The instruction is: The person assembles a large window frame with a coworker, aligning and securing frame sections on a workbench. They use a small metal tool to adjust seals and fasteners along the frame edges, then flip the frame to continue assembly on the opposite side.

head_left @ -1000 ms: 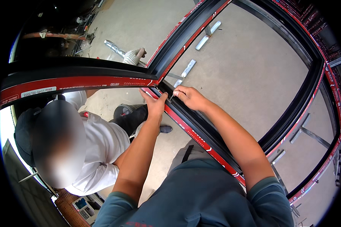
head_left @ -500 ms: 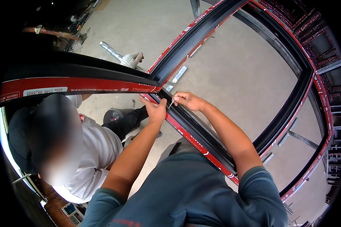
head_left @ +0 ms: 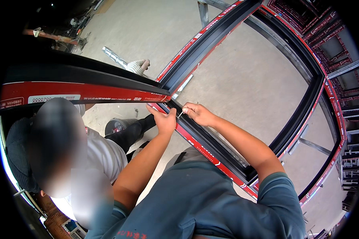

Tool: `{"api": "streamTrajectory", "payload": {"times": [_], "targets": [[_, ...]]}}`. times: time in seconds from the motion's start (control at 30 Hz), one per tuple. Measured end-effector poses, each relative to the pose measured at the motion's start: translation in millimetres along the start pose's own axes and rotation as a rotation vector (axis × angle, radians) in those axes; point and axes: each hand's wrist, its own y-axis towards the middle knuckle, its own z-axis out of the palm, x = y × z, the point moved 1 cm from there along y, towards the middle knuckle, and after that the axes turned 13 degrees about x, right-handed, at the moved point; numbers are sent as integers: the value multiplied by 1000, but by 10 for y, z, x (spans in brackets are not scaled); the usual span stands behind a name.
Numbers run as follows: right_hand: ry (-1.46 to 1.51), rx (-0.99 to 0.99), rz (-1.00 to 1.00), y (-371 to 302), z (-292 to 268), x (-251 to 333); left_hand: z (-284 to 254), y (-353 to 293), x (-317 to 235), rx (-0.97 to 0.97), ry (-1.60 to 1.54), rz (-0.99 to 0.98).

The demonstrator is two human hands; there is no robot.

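My right hand [head_left: 198,113] pinches a thin metal hex key [head_left: 180,114], which points down into the channel of a black window frame [head_left: 211,147] with red film on its sides. My left hand [head_left: 164,119] wraps over the frame's red outer side close to the corner, thumb on top near the key. At that corner, a long black profile with red film [head_left: 103,92] meets the frame from the left. The key's tip is too small to make out.
On the left, close beside me, a co-worker in a white shirt [head_left: 103,155] bends over, a gloved hand [head_left: 137,66] beyond the long profile. Metal stand bars [head_left: 203,14] show beneath the frame. Several stacked frames [head_left: 335,47] stand at the right.
My right hand has turned slightly, and the hex key shifts with it close to the corner. My left hand keeps its hold. The co-worker has moved slightly.
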Motion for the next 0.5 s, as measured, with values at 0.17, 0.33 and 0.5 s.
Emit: {"api": "streamTrajectory", "payload": {"times": [0.17, 0.33, 0.5], "targets": [[40, -16, 133, 39, 36, 90, 2, 2, 2, -35, 34, 33], [143, 34, 685, 164, 48, 774, -19, -5, -44, -40, 34, -21], [97, 36, 923, 354, 26, 732, 11, 80, 81, -50, 103, -7]]}}
